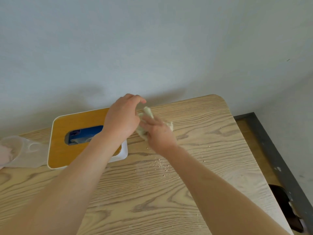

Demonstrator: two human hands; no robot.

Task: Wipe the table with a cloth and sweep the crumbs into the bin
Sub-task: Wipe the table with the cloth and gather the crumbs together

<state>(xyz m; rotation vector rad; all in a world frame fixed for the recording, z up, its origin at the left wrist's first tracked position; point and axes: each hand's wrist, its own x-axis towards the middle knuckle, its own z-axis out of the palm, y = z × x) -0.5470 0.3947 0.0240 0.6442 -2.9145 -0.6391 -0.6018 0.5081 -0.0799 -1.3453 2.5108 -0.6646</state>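
Cloth (148, 111), pale green and bunched, sits near the far edge of the wooden table (203, 150). The right hand (158, 134) grips its middle, and the left hand (122, 119) pinches its upper end with curled fingers. Crumbs (159, 164) lie scattered on the table just in front of the hands, beside a tissue box (76, 121).

A plain pale grey-blue wall (152, 39) rises behind the light wood-grain surface (203, 167); a dark grey strip (269, 150) runs alongside.
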